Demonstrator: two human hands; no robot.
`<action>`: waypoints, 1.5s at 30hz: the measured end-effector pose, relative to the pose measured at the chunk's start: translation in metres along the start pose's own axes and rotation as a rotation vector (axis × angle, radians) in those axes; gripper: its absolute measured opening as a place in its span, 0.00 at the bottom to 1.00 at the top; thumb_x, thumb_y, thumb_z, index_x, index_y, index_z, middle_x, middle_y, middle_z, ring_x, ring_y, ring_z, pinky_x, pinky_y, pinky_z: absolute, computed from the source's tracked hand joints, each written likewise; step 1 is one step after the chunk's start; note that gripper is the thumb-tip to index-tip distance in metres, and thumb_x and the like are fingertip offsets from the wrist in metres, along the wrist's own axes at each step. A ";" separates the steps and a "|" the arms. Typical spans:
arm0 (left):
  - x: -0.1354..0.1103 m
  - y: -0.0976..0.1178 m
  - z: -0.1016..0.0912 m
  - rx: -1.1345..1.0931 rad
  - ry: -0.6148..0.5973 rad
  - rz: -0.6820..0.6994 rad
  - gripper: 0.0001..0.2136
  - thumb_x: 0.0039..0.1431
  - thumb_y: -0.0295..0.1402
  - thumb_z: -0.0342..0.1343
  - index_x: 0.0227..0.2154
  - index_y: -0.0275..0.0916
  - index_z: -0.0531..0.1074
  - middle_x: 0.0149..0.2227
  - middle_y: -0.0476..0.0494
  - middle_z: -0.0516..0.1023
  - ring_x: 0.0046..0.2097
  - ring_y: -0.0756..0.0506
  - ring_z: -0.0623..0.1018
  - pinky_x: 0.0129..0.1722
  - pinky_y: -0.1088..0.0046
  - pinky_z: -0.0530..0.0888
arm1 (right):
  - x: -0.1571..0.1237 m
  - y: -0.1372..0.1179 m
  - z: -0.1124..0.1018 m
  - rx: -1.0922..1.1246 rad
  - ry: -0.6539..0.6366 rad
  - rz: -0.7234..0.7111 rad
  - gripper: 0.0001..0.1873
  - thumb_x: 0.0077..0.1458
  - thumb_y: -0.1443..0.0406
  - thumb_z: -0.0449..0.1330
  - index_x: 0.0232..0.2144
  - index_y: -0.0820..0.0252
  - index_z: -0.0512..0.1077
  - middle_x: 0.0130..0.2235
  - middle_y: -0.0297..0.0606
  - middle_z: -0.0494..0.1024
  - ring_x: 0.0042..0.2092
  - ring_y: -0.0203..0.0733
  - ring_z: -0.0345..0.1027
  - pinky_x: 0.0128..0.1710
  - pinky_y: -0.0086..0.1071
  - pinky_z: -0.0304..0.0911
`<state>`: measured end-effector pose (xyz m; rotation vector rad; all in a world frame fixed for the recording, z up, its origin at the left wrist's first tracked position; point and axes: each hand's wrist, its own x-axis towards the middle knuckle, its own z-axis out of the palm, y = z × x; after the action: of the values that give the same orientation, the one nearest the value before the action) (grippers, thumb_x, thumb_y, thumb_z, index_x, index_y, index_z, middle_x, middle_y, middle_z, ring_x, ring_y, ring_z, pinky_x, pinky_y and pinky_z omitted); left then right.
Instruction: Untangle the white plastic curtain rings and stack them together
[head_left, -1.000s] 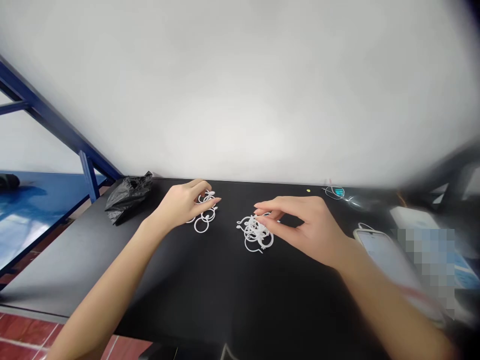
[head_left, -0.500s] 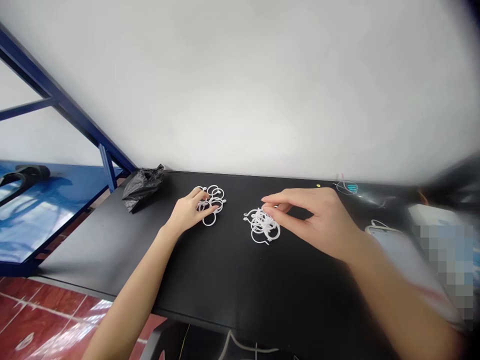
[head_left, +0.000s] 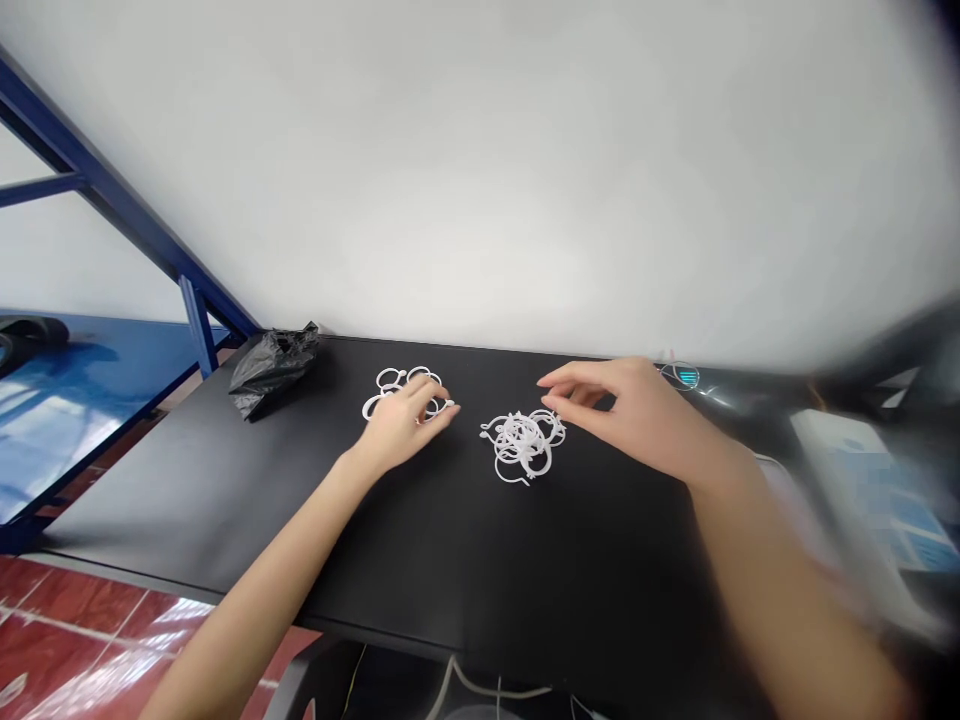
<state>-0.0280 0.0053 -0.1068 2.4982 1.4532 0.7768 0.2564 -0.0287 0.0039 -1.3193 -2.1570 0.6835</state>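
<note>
head view: two clusters of white plastic rings on a black table (head_left: 420,540), the left cluster (head_left: 403,375) partly under a hand, the right pile (head_left: 520,440) in full view. left hand (head_left: 409,420) is palm down over the near side of the left cluster, hiding part of it. its fingers are bent, thumb and index a little apart, a small white ring end showing close to the tips; can't tell if it grips a ring or only rests on them. right hand (head_left: 637,415) is just beyond and to the right of the right pile, tips level with its far edge. its thumb and index are extended with a narrow gap, only dark table visible between them. right pile is a tangle, loops overlapping, one open loop sticking out on the near side. left cluster is flatter, rings spread more side by side. the two are apart, bare table between. around them: crumpled black plastic bag (head_left: 274,368) at the far left of the table, near the blue metal frame (head_left: 142,220); wire-rimmed item (head_left: 686,376) with a cyan reflection behind the right hand; white box (head_left: 840,440) with blue print at far right, blurred. pale wall (head_left: 480,200) behind, red tiled floor (head_left: 67,610) lower left.
</note>
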 end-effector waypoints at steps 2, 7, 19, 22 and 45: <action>0.006 0.020 0.009 -0.030 -0.175 0.079 0.10 0.66 0.37 0.49 0.44 0.39 0.69 0.45 0.45 0.74 0.28 0.53 0.73 0.31 0.75 0.70 | 0.004 0.013 -0.002 -0.036 -0.173 0.130 0.10 0.57 0.63 0.59 0.40 0.57 0.78 0.32 0.36 0.82 0.32 0.39 0.75 0.30 0.29 0.68; 0.017 0.049 0.033 0.012 -0.296 0.095 0.13 0.64 0.28 0.45 0.49 0.39 0.66 0.50 0.41 0.72 0.34 0.47 0.78 0.34 0.70 0.74 | 0.017 0.044 0.004 -0.198 -0.478 0.392 0.11 0.49 0.71 0.59 0.37 0.60 0.76 0.36 0.39 0.81 0.32 0.40 0.74 0.28 0.28 0.63; 0.003 0.054 0.040 -0.137 -0.227 0.019 0.15 0.68 0.28 0.39 0.53 0.41 0.63 0.52 0.42 0.71 0.43 0.46 0.79 0.41 0.69 0.76 | 0.023 0.049 0.014 -0.162 -0.475 0.401 0.07 0.55 0.62 0.59 0.28 0.60 0.71 0.30 0.38 0.78 0.29 0.38 0.70 0.26 0.28 0.59; 0.002 0.056 0.038 -0.115 -0.238 0.032 0.15 0.68 0.28 0.39 0.54 0.41 0.62 0.53 0.41 0.71 0.42 0.46 0.79 0.38 0.70 0.76 | 0.025 0.051 0.023 -0.279 -0.454 0.389 0.09 0.55 0.62 0.59 0.26 0.60 0.69 0.31 0.38 0.78 0.29 0.37 0.70 0.25 0.28 0.58; 0.003 0.056 0.037 -0.133 -0.254 0.022 0.15 0.72 0.35 0.37 0.50 0.40 0.68 0.44 0.44 0.75 0.39 0.46 0.79 0.38 0.70 0.75 | 0.019 0.047 0.008 -0.269 -0.379 0.368 0.03 0.52 0.65 0.58 0.27 0.58 0.69 0.33 0.37 0.79 0.31 0.39 0.72 0.27 0.29 0.59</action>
<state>0.0348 -0.0164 -0.1160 2.4119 1.2483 0.5174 0.2738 0.0061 -0.0290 -1.8893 -2.3880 0.8653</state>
